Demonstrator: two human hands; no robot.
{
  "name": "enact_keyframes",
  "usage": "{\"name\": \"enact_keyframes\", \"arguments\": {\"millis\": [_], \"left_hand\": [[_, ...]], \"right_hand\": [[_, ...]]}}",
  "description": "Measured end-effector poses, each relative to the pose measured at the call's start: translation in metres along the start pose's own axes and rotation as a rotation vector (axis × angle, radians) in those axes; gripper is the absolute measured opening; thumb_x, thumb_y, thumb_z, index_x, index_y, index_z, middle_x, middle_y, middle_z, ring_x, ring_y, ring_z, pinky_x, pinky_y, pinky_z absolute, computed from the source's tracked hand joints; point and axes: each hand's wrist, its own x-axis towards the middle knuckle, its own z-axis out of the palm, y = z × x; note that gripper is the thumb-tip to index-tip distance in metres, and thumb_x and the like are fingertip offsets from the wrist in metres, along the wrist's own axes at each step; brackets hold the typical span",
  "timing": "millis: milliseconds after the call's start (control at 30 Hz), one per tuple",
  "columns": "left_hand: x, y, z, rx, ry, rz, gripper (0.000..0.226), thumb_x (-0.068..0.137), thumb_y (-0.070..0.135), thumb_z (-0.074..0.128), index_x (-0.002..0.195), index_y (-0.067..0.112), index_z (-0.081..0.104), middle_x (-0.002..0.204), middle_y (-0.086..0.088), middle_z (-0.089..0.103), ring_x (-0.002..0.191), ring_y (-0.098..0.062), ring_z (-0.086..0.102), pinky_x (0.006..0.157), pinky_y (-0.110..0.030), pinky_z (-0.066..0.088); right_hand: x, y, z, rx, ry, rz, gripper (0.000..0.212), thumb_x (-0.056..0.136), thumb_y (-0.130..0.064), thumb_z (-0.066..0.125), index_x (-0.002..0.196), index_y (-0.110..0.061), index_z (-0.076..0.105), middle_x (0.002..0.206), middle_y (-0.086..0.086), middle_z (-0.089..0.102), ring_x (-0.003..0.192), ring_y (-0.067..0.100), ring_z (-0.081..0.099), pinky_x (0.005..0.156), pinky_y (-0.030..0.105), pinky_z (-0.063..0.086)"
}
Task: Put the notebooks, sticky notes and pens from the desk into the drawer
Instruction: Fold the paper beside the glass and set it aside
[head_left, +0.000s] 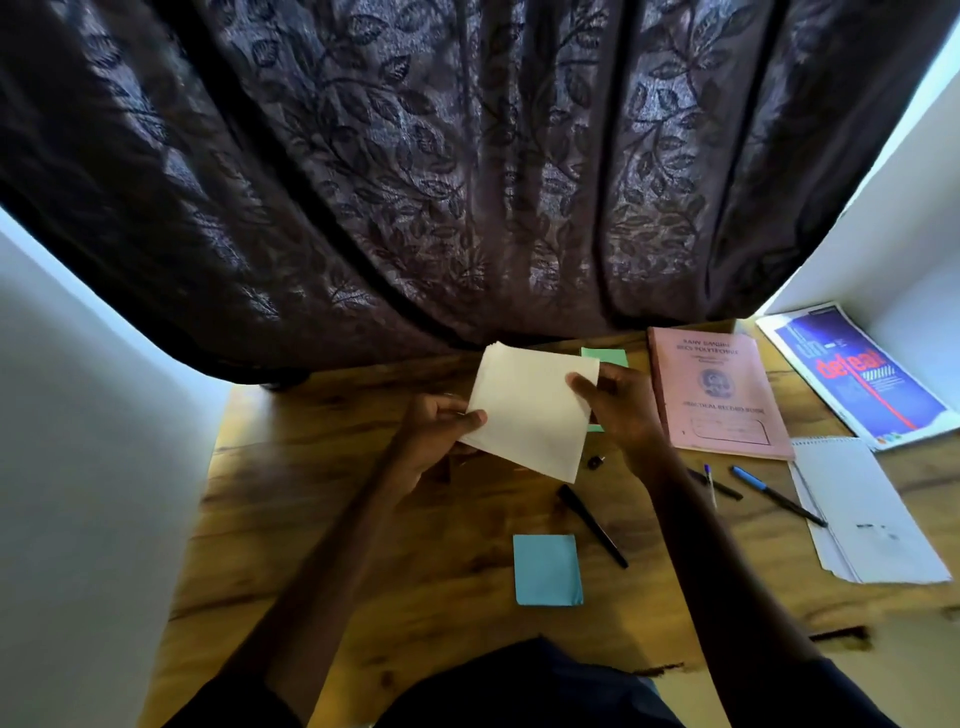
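Both hands, left hand (439, 423) and right hand (615, 410), hold a white paper pad (530, 410) above the surface (322, 519), fingers pinching its sides. A blue sticky pad (547, 570) lies near, beside a black pen (592, 525).

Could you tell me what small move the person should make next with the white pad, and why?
Probably lower the white pad toward the drawer, which is out of view: both the left hand and right hand already grip it above the desk.

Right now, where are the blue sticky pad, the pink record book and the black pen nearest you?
blue sticky pad (547, 570): head view, middle of its top sheet.
pink record book (719, 392): head view, centre of its cover.
black pen (592, 526): head view, mid-barrel.
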Motion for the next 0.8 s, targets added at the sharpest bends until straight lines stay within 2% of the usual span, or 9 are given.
{"name": "enact_keyframes", "arguments": {"millis": [200, 267, 367, 433, 500, 567, 633, 700, 800], "left_hand": [[0.0, -0.01, 0.007, -0.047, 0.112, -0.033, 0.038, 0.089, 0.011, 0.075, 0.123, -0.002, 0.064, 0.119, -0.018, 0.069, 0.104, -0.028, 0.069, 0.062, -0.027, 0.063], [0.002, -0.009, 0.014, -0.047, 0.18, 0.03, 0.034, 0.088, 0.009, 0.074, 0.121, 0.003, 0.065, 0.119, -0.014, 0.068, 0.103, -0.027, 0.068, 0.06, -0.027, 0.063], [0.009, -0.009, 0.02, 0.108, 0.224, 0.159, 0.022, 0.087, 0.015, 0.076, 0.109, 0.016, 0.07, 0.112, -0.004, 0.071, 0.098, -0.02, 0.07, 0.067, -0.037, 0.065], [0.012, -0.004, 0.023, 0.172, 0.16, 0.186, 0.016, 0.089, 0.021, 0.074, 0.104, 0.015, 0.074, 0.107, -0.002, 0.074, 0.094, -0.015, 0.072, 0.071, -0.035, 0.064], [0.013, 0.003, 0.025, 0.152, 0.066, 0.162, 0.023, 0.094, 0.029, 0.068, 0.106, 0.011, 0.076, 0.108, -0.004, 0.075, 0.09, -0.012, 0.074, 0.072, -0.029, 0.063], [0.013, 0.011, 0.024, 0.066, -0.064, 0.118, 0.028, 0.1, 0.026, 0.058, 0.111, 0.006, 0.074, 0.11, -0.003, 0.073, 0.092, -0.012, 0.075, 0.074, -0.022, 0.06], [0.013, 0.014, 0.021, 0.038, -0.199, 0.105, 0.026, 0.102, 0.015, 0.054, 0.12, 0.007, 0.07, 0.115, 0.0, 0.07, 0.098, -0.014, 0.074, 0.082, -0.024, 0.06], [0.015, 0.014, 0.018, 0.204, -0.239, 0.187, 0.031, 0.097, 0.009, 0.059, 0.126, 0.016, 0.068, 0.125, 0.001, 0.068, 0.107, -0.01, 0.071, 0.091, -0.029, 0.059], [0.012, 0.018, 0.019, 0.444, -0.178, 0.288, 0.043, 0.09, 0.008, 0.069, 0.131, 0.023, 0.065, 0.13, 0.004, 0.067, 0.113, -0.007, 0.066, 0.081, -0.008, 0.053]], "right_hand": [[-0.018, 0.001, 0.023, -0.291, 0.157, -0.191, 0.019, 0.091, -0.027, 0.07, 0.084, -0.01, 0.074, 0.078, 0.005, 0.074, 0.066, 0.02, 0.067, 0.058, 0.032, 0.055], [-0.026, -0.001, 0.032, -0.332, 0.157, -0.283, 0.018, 0.093, -0.023, 0.068, 0.085, -0.008, 0.074, 0.081, 0.007, 0.075, 0.067, 0.02, 0.069, 0.055, 0.031, 0.056], [-0.025, -0.003, 0.04, -0.346, 0.095, -0.315, 0.018, 0.093, -0.018, 0.069, 0.105, -0.006, 0.074, 0.1, 0.009, 0.077, 0.079, 0.02, 0.073, 0.059, 0.019, 0.053], [-0.022, -0.006, 0.042, -0.336, 0.067, -0.322, 0.024, 0.091, -0.013, 0.07, 0.113, -0.005, 0.073, 0.108, 0.009, 0.076, 0.085, 0.022, 0.074, 0.059, 0.008, 0.044], [-0.018, -0.007, 0.04, -0.319, 0.064, -0.328, 0.025, 0.089, -0.009, 0.072, 0.114, -0.004, 0.073, 0.108, 0.01, 0.076, 0.086, 0.023, 0.074, 0.058, 0.003, 0.039], [-0.012, -0.006, 0.035, -0.296, 0.084, -0.303, 0.024, 0.087, -0.009, 0.073, 0.111, -0.007, 0.075, 0.107, 0.008, 0.077, 0.084, 0.02, 0.073, 0.057, 0.003, 0.041], [-0.004, -0.004, 0.028, -0.278, 0.084, -0.279, 0.022, 0.087, -0.011, 0.074, 0.109, -0.009, 0.076, 0.107, 0.005, 0.077, 0.083, 0.016, 0.072, 0.056, 0.006, 0.044], [0.002, -0.004, 0.023, -0.278, 0.045, -0.286, 0.023, 0.087, -0.012, 0.075, 0.11, -0.011, 0.076, 0.108, 0.003, 0.076, 0.084, 0.014, 0.071, 0.059, 0.01, 0.047], [0.009, -0.007, 0.019, -0.268, 0.009, -0.293, 0.026, 0.086, -0.012, 0.075, 0.112, -0.015, 0.076, 0.109, 0.0, 0.077, 0.083, 0.011, 0.071, 0.061, 0.011, 0.05]]}}
